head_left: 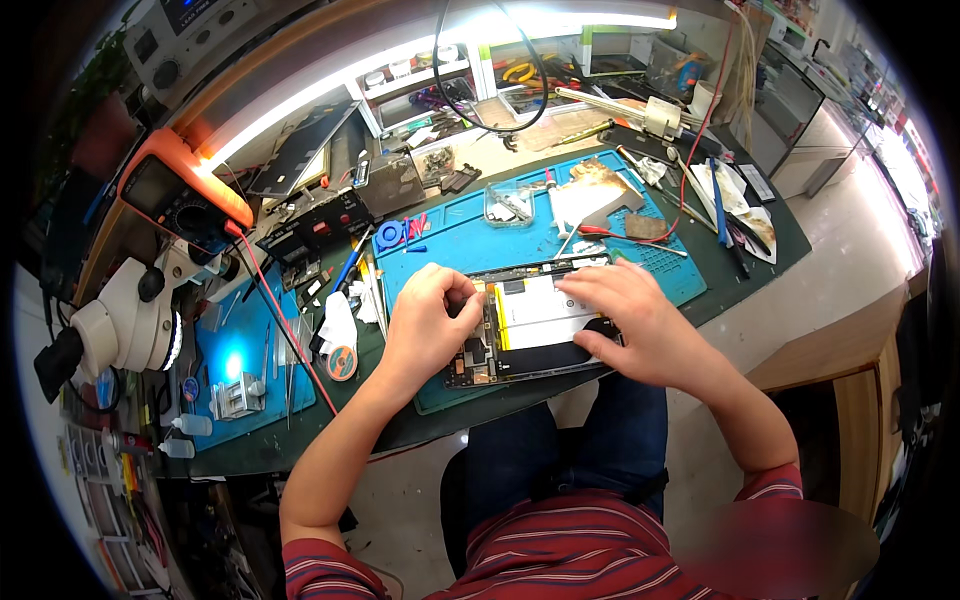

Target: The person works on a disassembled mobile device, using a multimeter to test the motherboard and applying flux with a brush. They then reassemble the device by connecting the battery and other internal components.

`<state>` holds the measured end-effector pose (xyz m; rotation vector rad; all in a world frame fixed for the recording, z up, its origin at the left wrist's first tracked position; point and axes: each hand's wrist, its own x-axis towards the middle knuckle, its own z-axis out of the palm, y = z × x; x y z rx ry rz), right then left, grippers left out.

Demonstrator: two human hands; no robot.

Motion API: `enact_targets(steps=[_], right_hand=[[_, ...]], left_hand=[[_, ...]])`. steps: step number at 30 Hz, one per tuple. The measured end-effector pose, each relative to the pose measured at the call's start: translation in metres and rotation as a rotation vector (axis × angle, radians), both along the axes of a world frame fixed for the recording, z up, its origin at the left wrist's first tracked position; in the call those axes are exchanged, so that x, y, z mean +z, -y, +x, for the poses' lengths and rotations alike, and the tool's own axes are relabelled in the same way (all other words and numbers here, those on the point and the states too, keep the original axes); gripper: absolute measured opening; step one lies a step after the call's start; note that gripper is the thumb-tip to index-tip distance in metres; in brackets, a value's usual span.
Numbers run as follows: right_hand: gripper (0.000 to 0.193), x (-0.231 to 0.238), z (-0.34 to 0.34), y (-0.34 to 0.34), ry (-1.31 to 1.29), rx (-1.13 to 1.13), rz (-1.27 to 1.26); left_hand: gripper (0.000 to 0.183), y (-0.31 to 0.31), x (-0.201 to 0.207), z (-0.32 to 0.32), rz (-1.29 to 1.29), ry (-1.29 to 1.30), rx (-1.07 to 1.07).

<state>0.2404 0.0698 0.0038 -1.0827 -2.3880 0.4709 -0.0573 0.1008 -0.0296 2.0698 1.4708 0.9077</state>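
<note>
An opened tablet [545, 318] lies at the near edge of the blue work mat, its inside facing up. A silver battery [540, 312] with a yellow strip fills its middle, and circuit boards line its left end. Over that left end, my left hand [432, 315] is closed in a pinch. Whatever sits between its fingertips is hidden. My right hand [635, 318] reaches over the tablet's right side, fingers stretched across the battery and the thumb apart near a black piece.
The blue mat [450, 245] holds a clear parts box [509, 205], a scorched metal plate [597, 195] and a red probe lead. Left stand an orange multimeter [185, 190], a white microscope [125, 315] and a solder wick spool [342, 362]. Tools crowd the back shelf.
</note>
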Motion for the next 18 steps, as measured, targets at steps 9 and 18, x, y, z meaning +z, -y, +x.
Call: enact_targets(steps=[9, 18], right_hand=[[0.044, -0.015, -0.044, 0.011, -0.078, 0.190, 0.145], [0.039, -0.025, -0.045, 0.010, 0.001, 0.267, 0.311]], left_hand=[[0.013, 0.005, 0.008, -0.003, -0.033, 0.092, 0.013], [0.036, 0.093, 0.014, -0.024, 0.341, -0.265, -0.193]])
